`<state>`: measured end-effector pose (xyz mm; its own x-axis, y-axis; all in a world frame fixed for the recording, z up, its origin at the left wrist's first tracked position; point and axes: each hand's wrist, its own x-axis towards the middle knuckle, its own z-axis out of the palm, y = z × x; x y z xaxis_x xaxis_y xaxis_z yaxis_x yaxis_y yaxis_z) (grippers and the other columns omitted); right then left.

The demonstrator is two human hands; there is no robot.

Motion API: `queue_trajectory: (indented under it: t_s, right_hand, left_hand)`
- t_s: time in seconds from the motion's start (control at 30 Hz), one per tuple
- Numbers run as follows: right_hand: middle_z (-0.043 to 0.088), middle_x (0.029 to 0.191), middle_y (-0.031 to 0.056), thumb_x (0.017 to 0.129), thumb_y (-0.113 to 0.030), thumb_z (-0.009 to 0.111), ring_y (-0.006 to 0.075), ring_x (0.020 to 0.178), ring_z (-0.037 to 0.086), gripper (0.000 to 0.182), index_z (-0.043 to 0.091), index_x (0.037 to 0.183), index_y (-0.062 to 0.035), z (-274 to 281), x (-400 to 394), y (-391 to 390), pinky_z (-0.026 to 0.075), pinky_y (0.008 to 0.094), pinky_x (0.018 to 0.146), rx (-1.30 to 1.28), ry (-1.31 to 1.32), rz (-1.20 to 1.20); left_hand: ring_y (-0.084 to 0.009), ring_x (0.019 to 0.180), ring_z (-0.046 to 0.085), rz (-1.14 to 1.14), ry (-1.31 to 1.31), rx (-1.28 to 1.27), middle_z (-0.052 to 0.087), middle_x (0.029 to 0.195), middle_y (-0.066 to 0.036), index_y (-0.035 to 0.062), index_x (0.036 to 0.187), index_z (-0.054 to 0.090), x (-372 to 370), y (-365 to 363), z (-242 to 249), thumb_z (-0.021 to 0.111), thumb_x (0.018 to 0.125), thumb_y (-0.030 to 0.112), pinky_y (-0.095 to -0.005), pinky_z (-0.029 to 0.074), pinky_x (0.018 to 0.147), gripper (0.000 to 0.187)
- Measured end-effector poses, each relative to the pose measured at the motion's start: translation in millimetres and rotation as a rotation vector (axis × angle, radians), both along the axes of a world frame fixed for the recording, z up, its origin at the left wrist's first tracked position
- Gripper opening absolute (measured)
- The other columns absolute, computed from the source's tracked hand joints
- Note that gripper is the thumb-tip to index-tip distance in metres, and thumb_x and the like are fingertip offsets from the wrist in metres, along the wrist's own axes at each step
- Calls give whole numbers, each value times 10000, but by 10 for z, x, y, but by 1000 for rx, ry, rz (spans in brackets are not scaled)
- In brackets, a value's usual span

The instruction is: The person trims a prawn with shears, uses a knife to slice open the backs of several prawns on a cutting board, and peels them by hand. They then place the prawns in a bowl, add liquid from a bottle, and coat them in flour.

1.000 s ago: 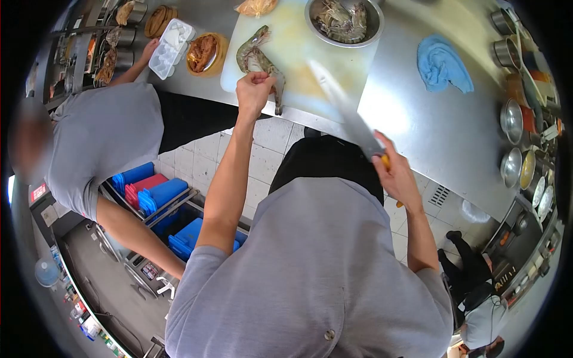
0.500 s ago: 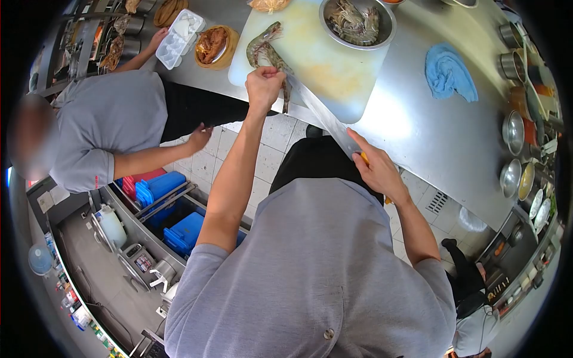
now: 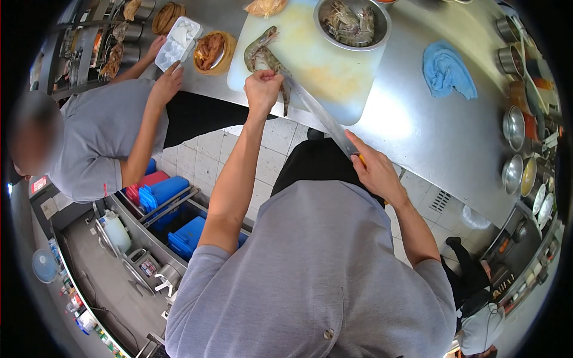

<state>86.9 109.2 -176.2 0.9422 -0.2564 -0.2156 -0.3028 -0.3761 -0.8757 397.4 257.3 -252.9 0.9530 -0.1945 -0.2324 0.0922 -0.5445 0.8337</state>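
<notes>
My left hand (image 3: 262, 90) is closed on a large raw prawn (image 3: 256, 51), which lies across the near left part of a white cutting board (image 3: 334, 83), its tail hanging at the board's edge. A long knife (image 3: 322, 116) is in my right hand (image 3: 377, 170), its handle yellow and mostly covered by my fingers. The blade slants up and left, and its tip end touches or overlaps the prawn beside my left hand. More prawns (image 3: 352, 24) lie in a steel bowl (image 3: 386, 37) at the board's far side.
A co-worker (image 3: 113, 119) stands at the left, both hands at a white tray (image 3: 179, 43). Beside the board are a round basket (image 3: 227, 56) of brown food and a plastic bag (image 3: 265, 6). A blue cloth (image 3: 447, 68) lies right; steel bowls (image 3: 512, 128) line the right side.
The co-worker's nearer hand has moved up from below the counter to the white tray. My hands, the knife and the prawn look nearly unchanged; the view has shifted slightly.
</notes>
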Motion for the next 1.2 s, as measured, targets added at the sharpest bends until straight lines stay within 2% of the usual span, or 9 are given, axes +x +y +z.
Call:
queue_trajectory:
  t_s: [0.27, 0.37, 0.6, 0.77, 0.87, 0.93, 0.97, 1.07, 1.2]
  right_hand:
    - [601, 812, 215, 965, -68, 561, 333, 639, 563, 597, 399, 1533, -154, -75, 128, 35, 493, 416, 697, -19, -41, 12]
    - [640, 926, 239, 938, -20, 531, 424, 788, 620, 631, 363, 1539, -114, -51, 201, -11, 492, 476, 773, 30, 55, 88]
    - [626, 868, 254, 920, -3, 531, 424, 723, 599, 670, 334, 1552, -104, 131, 397, -118, 482, 474, 750, 88, 155, 157]
    - [618, 798, 240, 924, -35, 559, 395, 664, 582, 653, 351, 1539, -94, 440, 226, -236, 485, 447, 711, 101, 291, 200]
    - [630, 735, 159, 933, -37, 572, 265, 577, 564, 618, 393, 1520, -102, 429, -184, -295, 486, 380, 630, 162, 216, 31]
    - [618, 728, 89, 942, -30, 571, 166, 559, 532, 603, 405, 1515, -117, 245, -652, -346, 465, 316, 589, 252, 250, -224]
    - [612, 724, 54, 946, -27, 571, 117, 551, 515, 596, 411, 1512, -124, 156, -778, -377, 454, 284, 568, 298, 269, -352]
    - [575, 727, 1, 957, -16, 561, 44, 566, 478, 598, 399, 1520, -135, 51, -778, -466, 406, 215, 540, 214, 238, -630]
    - [556, 707, -5, 975, -59, 567, 54, 576, 475, 568, 389, 1513, -90, -532, -478, -749, 376, 215, 524, 159, 11, -686]
  left_hand:
    - [-181, 724, 695, -24, -18, 40, 740, 813, -142, -87, 951, 729, -27, -38, 90, 792, 743, 148, -306, 562, 710, 320]
    - [-180, 713, 695, -41, -39, 47, 740, 800, -146, -85, 943, 734, 21, -24, 26, 787, 745, 152, -311, 562, 704, 313]
    - [-180, 700, 695, -52, -44, 89, 740, 784, -141, -73, 930, 744, 39, -43, 56, 770, 749, 144, -316, 557, 691, 283]
    - [-180, 704, 692, -66, -113, 88, 736, 778, -148, -78, 931, 740, -59, -39, 158, 754, 762, 141, -314, 555, 701, 277]
    - [-204, 736, 707, -69, -118, 89, 738, 815, -151, -74, 994, 711, -5, -38, 147, 739, 765, 141, -332, 563, 726, 315]
    - [-184, 757, 701, -66, -176, 127, 735, 839, -131, -63, 1056, 687, -56, -39, 156, 741, 771, 133, -326, 563, 728, 350]
    - [-202, 762, 698, -57, -151, 114, 720, 839, -133, -50, 1103, 649, -58, -39, 135, 754, 752, 142, -341, 562, 732, 414]
    - [-212, 754, 691, -57, -193, 108, 704, 835, -120, -38, 1143, 621, -73, -65, 134, 775, 733, 145, -346, 561, 731, 475]
    - [-224, 776, 691, -39, -140, 96, 697, 849, -117, -27, 1172, 595, -33, -78, 124, 810, 705, 145, -350, 560, 739, 542]
